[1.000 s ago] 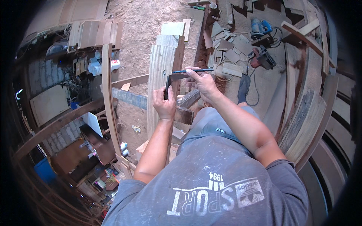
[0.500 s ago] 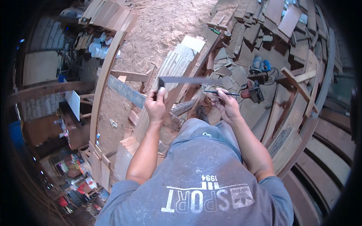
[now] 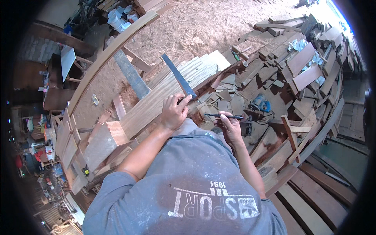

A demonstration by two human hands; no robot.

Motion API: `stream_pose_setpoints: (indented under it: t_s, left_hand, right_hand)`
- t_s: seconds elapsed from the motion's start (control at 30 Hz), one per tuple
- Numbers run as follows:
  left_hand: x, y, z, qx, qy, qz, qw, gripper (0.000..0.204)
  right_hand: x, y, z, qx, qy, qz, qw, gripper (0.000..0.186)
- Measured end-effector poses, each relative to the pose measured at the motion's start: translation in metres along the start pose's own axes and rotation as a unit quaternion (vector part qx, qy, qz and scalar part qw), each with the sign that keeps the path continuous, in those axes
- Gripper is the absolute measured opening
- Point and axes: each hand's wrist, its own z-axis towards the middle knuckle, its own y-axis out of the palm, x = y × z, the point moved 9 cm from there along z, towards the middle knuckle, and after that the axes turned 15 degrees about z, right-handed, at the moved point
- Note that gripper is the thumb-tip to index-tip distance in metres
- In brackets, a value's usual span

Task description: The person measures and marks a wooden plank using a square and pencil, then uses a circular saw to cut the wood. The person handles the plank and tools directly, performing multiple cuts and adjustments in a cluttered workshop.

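Note:
My left hand (image 3: 173, 112) is closed on the corner end of a dark carpenter's square (image 3: 177, 75), thumb and forefinger at its near end. The blade slants away to the far left, above pale wooden planks (image 3: 158, 102); I cannot tell whether it touches them. To the right, my right hand (image 3: 231, 128) pinches a slim dark pencil-like marker (image 3: 214, 115), roughly level, its thin tip toward the left hand. Both hands are held in front of my grey shirt.
A long curved beam (image 3: 105, 59) runs along the left. Blue power tool (image 3: 259, 103) and cable lie on the ground at right, beside crossed wood strips (image 3: 291, 137). Heaped offcuts (image 3: 305, 78) fill the far right. White buckets (image 3: 116, 20) stand far left.
The square has swung from pointing right to pointing away and left. My left hand has come nearer and to the right. The whole view has turned; the marker stays in my right hand.

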Motion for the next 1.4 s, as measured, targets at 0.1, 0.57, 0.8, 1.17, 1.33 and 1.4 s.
stream_pose_setpoints:
  t_s: [0.1, 0.57, 0.8, 1.17, 1.33, 1.4]
  left_hand:
    - [0.007, -0.003, 0.009, 0.044, 0.011, 0.063, 0.997, 0.053]
    - [-0.019, 0.030, 0.003, -0.022, 0.052, -0.018, 0.998, 0.040]
    - [-0.018, 0.034, 0.002, -0.022, 0.067, -0.003, 0.998, 0.042]
    - [-0.018, 0.032, 0.002, -0.025, 0.049, -0.040, 0.998, 0.042]
    - [-0.022, 0.026, 0.001, -0.013, 0.053, -0.042, 0.998, 0.041]
    - [-0.023, 0.019, 0.001, 0.010, 0.054, -0.077, 0.995, 0.040]
  right_hand:
    - [-0.007, -0.002, 0.006, -0.007, 0.005, -0.014, 1.000, 0.029]
    - [-0.051, 0.043, 0.033, -0.033, -0.071, -0.206, 0.976, 0.029]
    - [-0.065, 0.089, 0.058, -0.024, -0.171, -0.380, 0.908, 0.029]
    - [-0.061, 0.179, 0.067, -0.127, -0.251, -0.555, 0.783, 0.025]
    - [-0.074, 0.187, 0.050, -0.138, -0.267, -0.632, 0.714, 0.022]
    - [-0.087, 0.174, 0.036, -0.113, -0.300, -0.593, 0.739, 0.021]
